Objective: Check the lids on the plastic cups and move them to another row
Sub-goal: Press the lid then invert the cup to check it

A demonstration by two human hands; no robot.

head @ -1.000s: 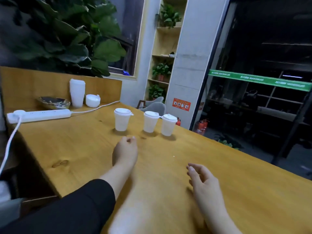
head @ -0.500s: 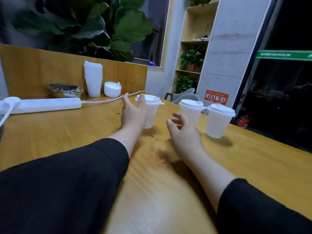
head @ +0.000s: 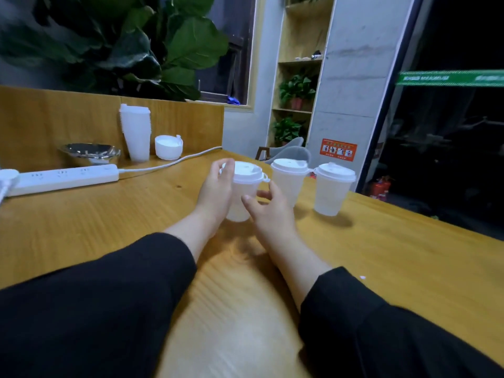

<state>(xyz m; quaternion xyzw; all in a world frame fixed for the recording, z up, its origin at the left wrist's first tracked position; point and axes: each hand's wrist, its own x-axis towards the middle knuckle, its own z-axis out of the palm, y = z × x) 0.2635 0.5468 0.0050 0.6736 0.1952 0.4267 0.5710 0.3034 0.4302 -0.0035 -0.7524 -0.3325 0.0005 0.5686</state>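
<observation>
Three white plastic cups with white lids stand in a row on the wooden table point(head: 81, 227). My left hand point(head: 215, 190) grips the left cup point(head: 245, 173) from its left side, with the thumb up at the lid's rim. My right hand point(head: 270, 211) is at the same cup's right side, thumb in front of the cup wall and fingers loosely spread; I cannot tell if it presses the cup. The middle cup point(head: 289, 178) and the right cup point(head: 332, 189) stand untouched just to the right.
A white power strip point(head: 62, 178) and its cable lie at the left. Behind it stand a metal bowl point(head: 90, 153), a stack of white cups point(head: 136, 132) and a stack of lids point(head: 168, 147) against a wooden backboard. The table's edge runs behind the cups.
Both hands have moved forward from the near table to the cups. My left hand has closed round the left cup, and my right hand has shifted left from the middle cup to it.
</observation>
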